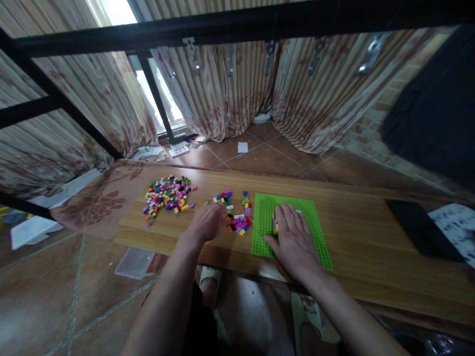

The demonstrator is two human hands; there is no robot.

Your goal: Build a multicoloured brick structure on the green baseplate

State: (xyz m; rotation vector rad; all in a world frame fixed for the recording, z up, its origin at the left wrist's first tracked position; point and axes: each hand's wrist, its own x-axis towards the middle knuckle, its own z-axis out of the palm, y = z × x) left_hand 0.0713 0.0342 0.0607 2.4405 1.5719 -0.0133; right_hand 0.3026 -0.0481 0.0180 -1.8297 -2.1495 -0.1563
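A green studded baseplate (311, 232) lies on a low wooden table (356, 232). My right hand (295, 240) rests flat on it, fingers stretched out, beside a small stack of coloured bricks (275, 222) built on the plate. My left hand (208, 221) lies knuckles up with fingers curled under, at the edge of a small scatter of loose bricks (237, 212); what its fingers hold is hidden. A larger heap of mixed coloured bricks (166, 194) lies further left on the table.
A dark phone or tablet (419, 227) lies at the table's right end beside a printed sheet (454, 227). A patterned cloth (92, 198) covers the left end. Black metal bars (237, 24) cross overhead. Curtains, papers and a clear plastic box (133, 262) are on the tiled floor.
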